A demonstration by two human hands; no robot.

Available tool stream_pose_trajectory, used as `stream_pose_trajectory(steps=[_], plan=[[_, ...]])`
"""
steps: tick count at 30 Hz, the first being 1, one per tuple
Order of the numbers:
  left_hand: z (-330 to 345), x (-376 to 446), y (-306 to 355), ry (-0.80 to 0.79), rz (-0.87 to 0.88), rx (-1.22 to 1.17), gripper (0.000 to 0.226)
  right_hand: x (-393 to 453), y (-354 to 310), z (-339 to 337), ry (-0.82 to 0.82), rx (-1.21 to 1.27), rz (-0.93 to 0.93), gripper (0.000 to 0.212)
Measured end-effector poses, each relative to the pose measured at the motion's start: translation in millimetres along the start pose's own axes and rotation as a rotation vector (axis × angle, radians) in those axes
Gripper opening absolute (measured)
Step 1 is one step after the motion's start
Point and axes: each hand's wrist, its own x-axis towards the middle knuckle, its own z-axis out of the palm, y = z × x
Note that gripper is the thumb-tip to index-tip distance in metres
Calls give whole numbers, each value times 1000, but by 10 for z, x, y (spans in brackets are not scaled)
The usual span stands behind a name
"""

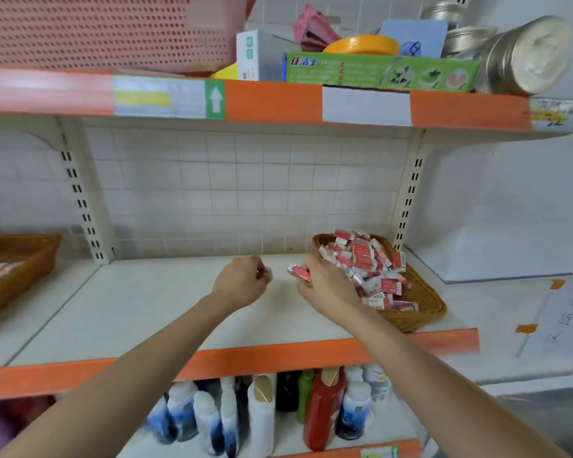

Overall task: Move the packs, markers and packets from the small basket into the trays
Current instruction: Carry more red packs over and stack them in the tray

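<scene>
2 bare forearms and hands [242, 280], no sleeves in view.

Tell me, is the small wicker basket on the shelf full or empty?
Full. The small wicker basket is heaped above its rim with red and white packs, while the right hand holds one pack beside it.

Shop – orange-edged shelving [272, 100] with price labels [166, 99], stocked bottles [262, 414].

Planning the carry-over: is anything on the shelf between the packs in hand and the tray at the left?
Nothing visible does. The right hand and left hand each hold a red pack beside the small basket; the white shelf runs bare to the brown tray.
</scene>
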Motion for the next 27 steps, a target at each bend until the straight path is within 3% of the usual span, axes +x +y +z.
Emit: stream_pose_trajectory(steps=[5, 27], plan=[[-379, -344, -514, 31, -141, 16, 28, 8, -588, 182, -114, 47, -98, 14], [-2135, -1736, -3006, 98, -279, 40, 19, 75, -3656, 1355, -163, 167, -359, 12]])
